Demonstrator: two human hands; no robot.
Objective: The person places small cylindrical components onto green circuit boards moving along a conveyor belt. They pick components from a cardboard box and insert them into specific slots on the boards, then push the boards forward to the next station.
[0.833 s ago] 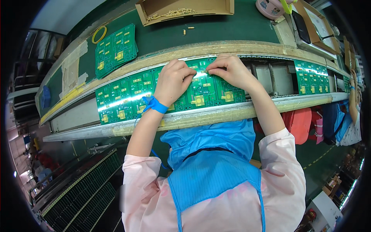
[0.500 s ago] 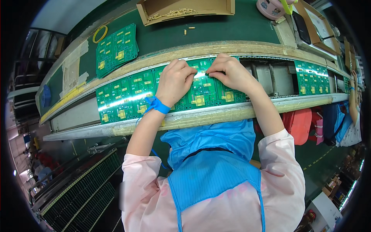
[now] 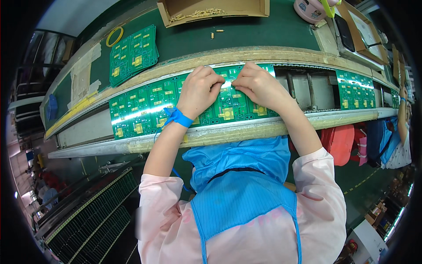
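Observation:
Green circuit boards (image 3: 228, 100) lie side by side in a rail track in front of me, with yellow pads and small parts on them. My left hand (image 3: 198, 91), with a blue wrist strap (image 3: 179, 117), rests over the boards, thumb and forefinger pinched together. Facing it, my right hand (image 3: 260, 87) is closed in a pinch close above the same board. The two sets of fingertips are a small gap apart. Whatever sits between the fingers of either hand is too small or hidden to name.
Beyond the wooden rail (image 3: 281, 53) stands a cardboard tray (image 3: 241, 9) of small tan components. A stack of circuit boards (image 3: 134, 55) and a yellow tape roll (image 3: 114, 37) lie at the far left. More boards (image 3: 355, 90) sit further right along the track; another person's arm (image 3: 402, 116) shows there.
My right fingertips have shifted slightly left, toward my left hand. A dark speck seen at them earlier is now mostly hidden. The left hand stays nearly in place.

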